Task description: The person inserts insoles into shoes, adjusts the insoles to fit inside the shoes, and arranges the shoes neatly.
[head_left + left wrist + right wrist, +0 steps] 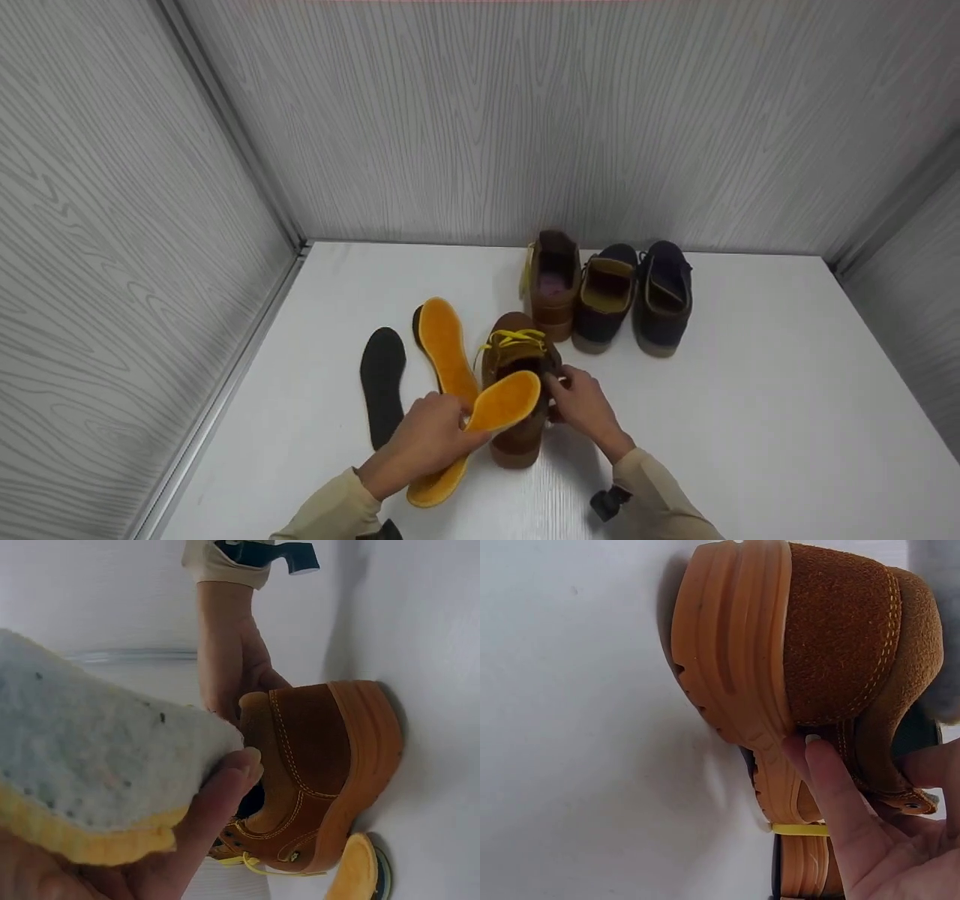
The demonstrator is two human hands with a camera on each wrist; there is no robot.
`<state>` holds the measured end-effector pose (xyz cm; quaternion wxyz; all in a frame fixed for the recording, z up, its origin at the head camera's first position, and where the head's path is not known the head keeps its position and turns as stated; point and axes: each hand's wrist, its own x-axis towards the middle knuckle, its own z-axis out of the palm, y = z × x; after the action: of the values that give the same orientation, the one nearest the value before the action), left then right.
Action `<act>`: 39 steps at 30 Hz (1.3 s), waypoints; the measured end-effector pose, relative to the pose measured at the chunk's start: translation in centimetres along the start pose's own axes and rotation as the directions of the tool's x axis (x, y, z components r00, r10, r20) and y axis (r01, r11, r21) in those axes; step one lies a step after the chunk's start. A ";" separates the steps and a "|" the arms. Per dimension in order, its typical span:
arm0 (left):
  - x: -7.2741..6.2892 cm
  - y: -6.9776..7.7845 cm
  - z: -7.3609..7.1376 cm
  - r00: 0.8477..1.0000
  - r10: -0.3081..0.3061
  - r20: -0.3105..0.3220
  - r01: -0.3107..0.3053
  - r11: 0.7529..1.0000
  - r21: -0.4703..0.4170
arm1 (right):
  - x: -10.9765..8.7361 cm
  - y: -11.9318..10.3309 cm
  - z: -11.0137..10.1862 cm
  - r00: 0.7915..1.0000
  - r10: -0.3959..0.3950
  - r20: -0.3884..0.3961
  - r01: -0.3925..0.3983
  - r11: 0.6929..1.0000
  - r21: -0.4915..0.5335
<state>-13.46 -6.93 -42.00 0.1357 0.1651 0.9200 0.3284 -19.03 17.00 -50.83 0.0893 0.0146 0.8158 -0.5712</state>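
My left hand (427, 436) pinches a bent orange insole (507, 400), whose raised end hangs over the opening of a brown lace-up shoe (517, 444). In the left wrist view, the insole's pale, speckled underside (97, 742) faces the camera. Yellow laces cross the shoe, which stands upright on its sole. At its right side, my right hand (586, 403) grips the collar, thumb at the opening and fingers against the outer side, as the right wrist view shows. Below my left hand another orange end (436, 491) shows; which insole it belongs to is hidden.
Left of the shoe, an orange insole (444, 341) lies over a dark one, beside a black insole (382, 382). Behind stand a brown shoe (555, 311) and two dark shoes (604, 300), (662, 307) on the white table (765, 390). Grey wood-grain panels (480, 120) enclose the table.
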 end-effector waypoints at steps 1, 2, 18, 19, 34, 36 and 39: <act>0.2 0.1 0.2 1.000 0.003 -0.007 -0.002 1.000 0.019 | 0.0 0.1 0.0 1.000 -0.002 0.005 0.002 1.000 0.007; 0.4 0.2 0.4 1.000 0.005 -0.013 -0.004 0.999 0.042 | 0.0 0.1 0.0 1.000 -0.007 0.009 0.007 1.000 0.016; 3.8 4.1 0.8 0.996 0.041 0.075 -0.066 0.930 0.362 | -0.6 0.5 0.0 0.999 -0.037 0.018 0.036 0.998 0.059; 4.0 4.3 0.8 0.996 0.034 0.085 -0.063 0.925 0.374 | -0.6 0.5 0.0 0.999 -0.040 0.018 0.038 0.998 0.058; 9.2 6.1 3.3 0.998 -0.026 0.056 -0.007 0.852 0.523 | -0.3 0.8 0.0 0.998 -0.061 0.028 0.059 0.997 0.050; 9.4 6.4 3.7 0.998 -0.034 0.050 0.001 0.831 0.557 | -0.3 0.9 0.0 0.998 -0.063 0.025 0.062 0.997 0.056; 9.4 6.9 4.3 0.998 -0.042 0.044 0.007 0.800 0.600 | -0.4 0.9 0.0 0.997 -0.069 0.027 0.067 0.996 0.061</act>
<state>-18.98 4.20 -42.03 0.1059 0.1968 0.9746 0.0143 -18.55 17.34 -51.63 0.0812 -0.0186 0.7968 -0.5984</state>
